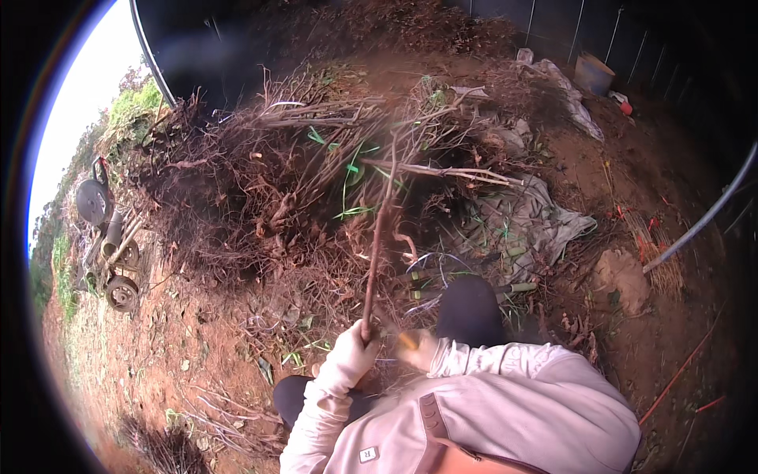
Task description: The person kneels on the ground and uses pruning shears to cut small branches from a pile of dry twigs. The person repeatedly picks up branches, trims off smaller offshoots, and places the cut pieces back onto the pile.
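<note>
My left hand [357, 349] is closed around the lower end of a long brown woody stem [376, 260], which points away from me over the ground. Beside it, my right hand [417, 349] grips a small tool with an orange handle [408, 340]; motion blur hides its working part. Beyond both hands lies a large heap of bare-root woody plants [278, 207], with tangled roots at left and thin stems at right. Bits of green tape [353, 168] hang among the stems.
A crumpled cloth sheet [533, 219] lies right of the heap. Bundled twigs [163, 441] rest at lower left. A wheeled machine [109, 243] stands at far left. A bucket [593, 74] stands at upper right, and a curved metal hoop [704, 219] rises at right.
</note>
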Demonstrator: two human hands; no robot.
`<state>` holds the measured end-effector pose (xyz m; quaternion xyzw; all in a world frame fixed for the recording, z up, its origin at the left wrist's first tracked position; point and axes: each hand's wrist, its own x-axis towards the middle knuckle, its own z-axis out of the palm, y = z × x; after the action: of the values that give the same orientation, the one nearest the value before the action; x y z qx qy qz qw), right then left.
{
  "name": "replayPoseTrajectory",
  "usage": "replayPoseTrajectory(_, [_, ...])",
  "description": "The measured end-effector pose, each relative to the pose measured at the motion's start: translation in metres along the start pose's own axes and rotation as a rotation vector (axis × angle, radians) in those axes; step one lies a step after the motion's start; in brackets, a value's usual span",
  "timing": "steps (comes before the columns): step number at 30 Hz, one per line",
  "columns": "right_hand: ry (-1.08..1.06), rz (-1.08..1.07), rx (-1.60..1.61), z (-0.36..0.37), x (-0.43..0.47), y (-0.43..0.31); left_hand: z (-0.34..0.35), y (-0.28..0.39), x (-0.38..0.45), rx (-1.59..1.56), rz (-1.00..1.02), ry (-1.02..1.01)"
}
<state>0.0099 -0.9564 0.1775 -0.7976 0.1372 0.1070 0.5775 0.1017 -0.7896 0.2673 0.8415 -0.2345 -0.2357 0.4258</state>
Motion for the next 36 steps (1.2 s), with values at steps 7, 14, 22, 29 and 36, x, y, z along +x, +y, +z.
replayPoseTrajectory(7, [0.573,0.08,-0.091,-0.112,0.05,-0.096,-0.067,-0.008,-0.032,-0.447,-0.108,-0.225])
replayPoseTrajectory(14, [0.8,-0.373,-0.246,-0.175,0.127,-0.064,-0.059,0.004,-0.031,-0.486,-0.171,-0.513])
replayPoseTrajectory(22, [0.714,-0.298,0.057,-0.158,0.135,-0.039,-0.086,-0.028,-0.069,0.084,0.005,0.171])
replayPoseTrajectory(29, [0.377,-0.057,0.204,-0.096,0.098,0.054,-0.097,-0.178,-0.233,0.027,-0.939,1.048])
replayPoseTrajectory(36, [0.18,-0.066,0.188,-0.037,0.08,0.014,-0.141,-0.294,-0.316,0.577,-1.469,0.822])
